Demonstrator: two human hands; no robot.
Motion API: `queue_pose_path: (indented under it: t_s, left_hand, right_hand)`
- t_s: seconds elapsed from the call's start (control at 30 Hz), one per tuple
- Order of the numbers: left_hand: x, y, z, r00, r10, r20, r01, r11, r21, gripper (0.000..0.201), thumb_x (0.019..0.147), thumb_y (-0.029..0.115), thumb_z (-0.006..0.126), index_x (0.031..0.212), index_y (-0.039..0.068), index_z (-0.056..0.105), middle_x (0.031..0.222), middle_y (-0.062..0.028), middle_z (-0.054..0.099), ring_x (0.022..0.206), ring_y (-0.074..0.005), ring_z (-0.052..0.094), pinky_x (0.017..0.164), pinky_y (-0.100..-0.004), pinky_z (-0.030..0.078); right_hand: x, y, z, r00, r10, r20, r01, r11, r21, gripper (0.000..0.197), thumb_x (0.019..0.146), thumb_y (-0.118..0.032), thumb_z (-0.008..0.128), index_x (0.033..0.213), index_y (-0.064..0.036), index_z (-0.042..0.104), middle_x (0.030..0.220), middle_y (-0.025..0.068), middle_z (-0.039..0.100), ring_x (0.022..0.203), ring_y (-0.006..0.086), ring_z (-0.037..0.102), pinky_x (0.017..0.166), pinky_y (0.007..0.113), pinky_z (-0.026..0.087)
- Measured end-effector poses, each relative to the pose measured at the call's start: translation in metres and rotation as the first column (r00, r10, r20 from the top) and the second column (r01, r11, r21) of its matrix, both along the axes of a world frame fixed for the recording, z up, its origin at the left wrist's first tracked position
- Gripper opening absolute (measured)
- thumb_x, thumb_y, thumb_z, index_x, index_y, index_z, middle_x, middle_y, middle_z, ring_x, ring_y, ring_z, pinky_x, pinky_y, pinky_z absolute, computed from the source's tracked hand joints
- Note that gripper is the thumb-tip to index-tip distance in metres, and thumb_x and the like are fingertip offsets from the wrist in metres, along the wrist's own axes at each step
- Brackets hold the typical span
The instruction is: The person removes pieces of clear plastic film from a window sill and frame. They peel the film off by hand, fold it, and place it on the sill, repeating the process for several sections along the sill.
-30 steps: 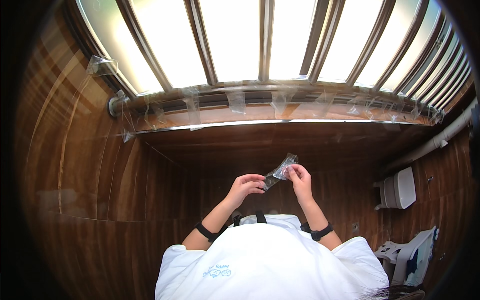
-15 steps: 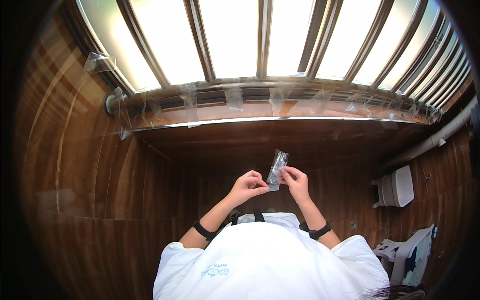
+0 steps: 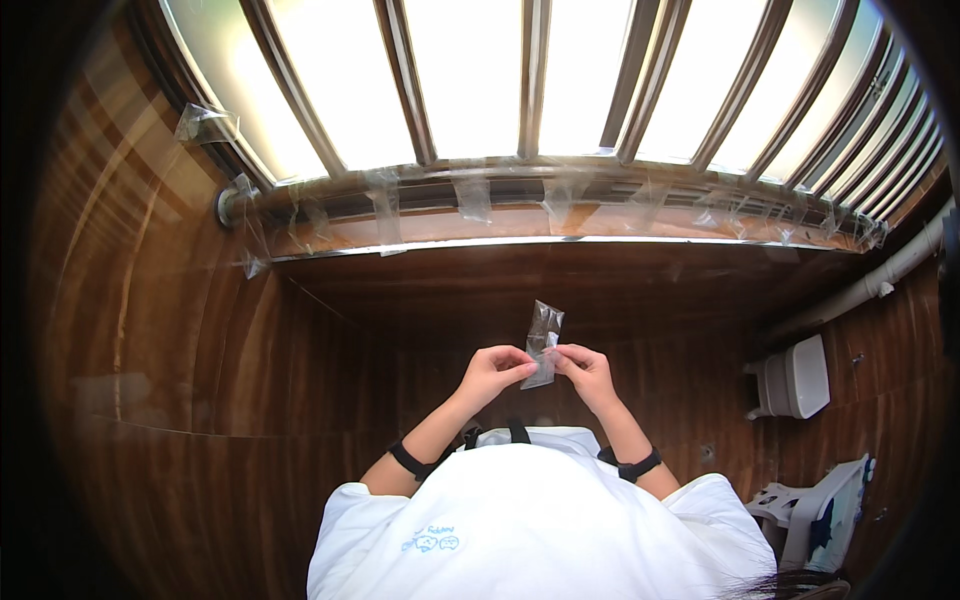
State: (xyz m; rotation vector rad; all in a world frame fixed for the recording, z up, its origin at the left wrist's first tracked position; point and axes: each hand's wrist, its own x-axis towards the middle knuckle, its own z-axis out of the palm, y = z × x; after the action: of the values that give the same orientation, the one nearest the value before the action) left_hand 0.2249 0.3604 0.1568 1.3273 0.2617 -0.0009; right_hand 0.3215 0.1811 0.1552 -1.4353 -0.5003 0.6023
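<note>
A crinkled strip of clear tape [image 3: 544, 321] is stretched between my hands in front of my chest, tilted slightly to the right at its top. My left hand [image 3: 494, 374] pinches its left edge with thumb and forefinger. From the other side my right hand [image 3: 588, 374] pinches the strip at about the same height. The upper part sticks out above both hands, and a shorter tail hangs below. Similar tape strips [image 3: 473, 198] cling along the window ledge [image 3: 510, 222] beyond my hands.
Brown barred windows [image 3: 533, 80] run across the far side. A brown wood-patterned wall [image 3: 150, 330] rises at left. To the right are a white pipe [image 3: 850, 302], a pale plastic stool [image 3: 808, 377] and another white plastic piece [image 3: 830, 510] with blue parts.
The tape strip has shifted a little left and turned more upright. My right hand has slid lower on it, closer to my left hand.
</note>
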Motion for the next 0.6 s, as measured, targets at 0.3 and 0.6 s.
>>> queue_pose_path:
  t_s: [0.3, 0.6]
  left_hand:
    - [-0.011, 0.018, 0.028, 0.990, 0.072, 0.124, -0.064, 0.996, -0.069, 0.049, 0.076, 0.003, 0.075, 0.109, 0.007, 0.039, 0.081, -0.0042, 0.064, 0.071, -0.0058, 0.055, 0.064, -0.0191, 0.042]
    - [-0.050, 0.066, 0.106, 0.961, -0.079, 0.266, -0.040, 0.909, 0.416, 0.066, 0.077, 0.008, 0.074, 0.132, 0.003, 0.039, 0.081, -0.0016, 0.064, 0.073, -0.0067, 0.055, 0.070, -0.0211, 0.043]
  right_hand:
    - [0.010, 0.016, 0.026, 0.865, 0.273, -0.422, -0.175, 0.951, 0.256, 0.029, 0.095, -0.015, 0.052, 0.115, 0.0046, 0.058, 0.110, 0.0188, 0.062, 0.102, 0.0269, 0.063, 0.087, 0.039, 0.053]
    - [0.046, 0.073, 0.069, 0.535, 0.684, -0.496, -0.448, 0.727, 0.520, 0.054, 0.094, -0.025, 0.049, 0.136, 0.0057, 0.036, 0.125, 0.0213, 0.054, 0.113, 0.0287, 0.057, 0.094, 0.037, 0.049]
